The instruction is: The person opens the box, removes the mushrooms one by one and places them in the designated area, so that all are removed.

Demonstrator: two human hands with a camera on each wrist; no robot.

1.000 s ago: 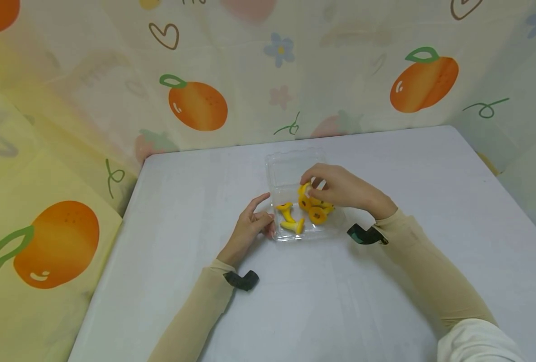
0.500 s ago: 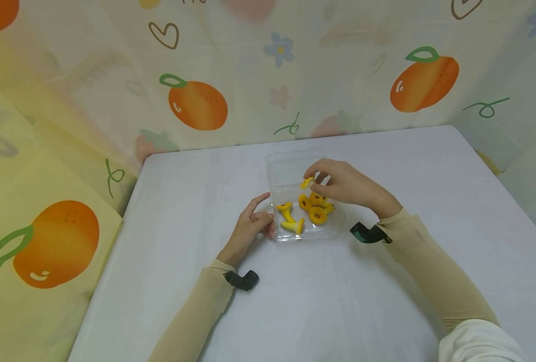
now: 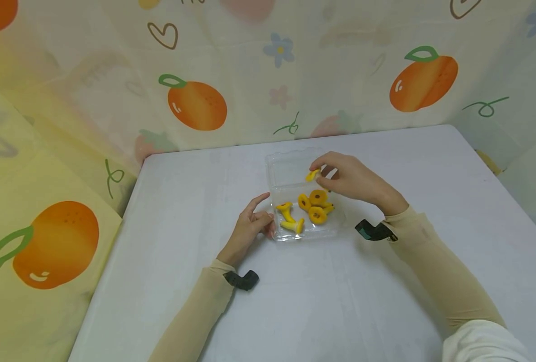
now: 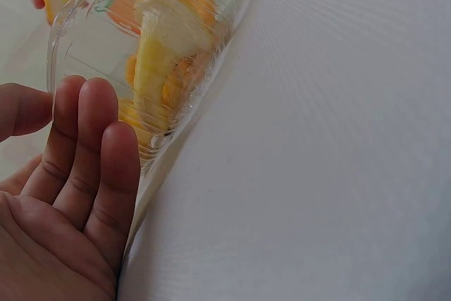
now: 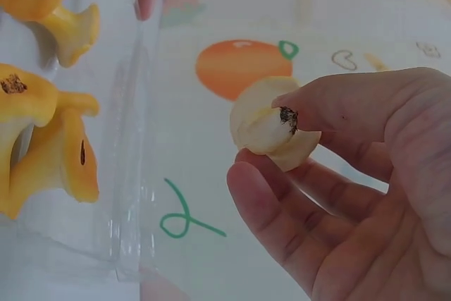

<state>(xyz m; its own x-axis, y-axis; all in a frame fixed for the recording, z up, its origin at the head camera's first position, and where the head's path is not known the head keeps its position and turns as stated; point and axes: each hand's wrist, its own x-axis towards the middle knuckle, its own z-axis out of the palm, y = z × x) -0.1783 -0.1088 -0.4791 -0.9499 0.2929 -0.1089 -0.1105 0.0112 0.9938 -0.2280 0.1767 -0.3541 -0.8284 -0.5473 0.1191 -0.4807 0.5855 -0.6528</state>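
My right hand (image 3: 352, 178) pinches a small yellow mushroom (image 3: 313, 175) between thumb and fingers, above the far part of a clear plastic clamshell box (image 3: 272, 171). In the right wrist view this mushroom (image 5: 264, 128) shows a pale underside and a dark stem end. Several more yellow mushrooms lie in the box's near half; one mushroom (image 3: 317, 215) faces cap up, and another mushroom (image 3: 292, 225) lies on its side at the left. My left hand (image 3: 248, 225) rests against the box's left edge. The left wrist view shows its fingers (image 4: 99, 114) fairly straight beside the clear wall.
The box stands with its lid (image 3: 295, 163) folded back on a table with a white cover (image 3: 195, 201). A patterned curtain (image 3: 249, 70) with printed oranges rises behind the table and along its sides. Dark bands (image 3: 241, 280) sit on both wrists.
My right hand has lifted the mushroom from the heap in the box and carried it up, away and slightly right. The left hand and the box stay in place.
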